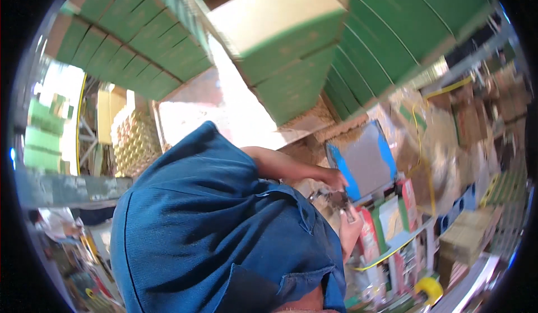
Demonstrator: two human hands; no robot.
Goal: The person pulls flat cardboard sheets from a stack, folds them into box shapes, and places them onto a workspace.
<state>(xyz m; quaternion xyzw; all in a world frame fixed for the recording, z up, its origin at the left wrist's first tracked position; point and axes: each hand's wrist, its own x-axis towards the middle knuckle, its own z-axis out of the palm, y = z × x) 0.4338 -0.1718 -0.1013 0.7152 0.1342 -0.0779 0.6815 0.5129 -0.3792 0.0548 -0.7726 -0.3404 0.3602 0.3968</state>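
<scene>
My left hand reaches out from a bare forearm, close to the left edge of a grey panel with blue edges. Motion blurs its fingers, so their pose is unclear. Below it, my right hand is closed, its fingers bent around something small that I cannot make out. Between the two hands is a dark, partly shiny object, too smeared to name. Right beside my right hand stands a red upright part of a machine frame. My blue shirt fills the middle of the view.
Tall stacks of green cartons rise at the top, with more green cartons at the upper left. A yellow tape roll sits at the lower right, near a brown cardboard box. A yellow cable hangs at the right.
</scene>
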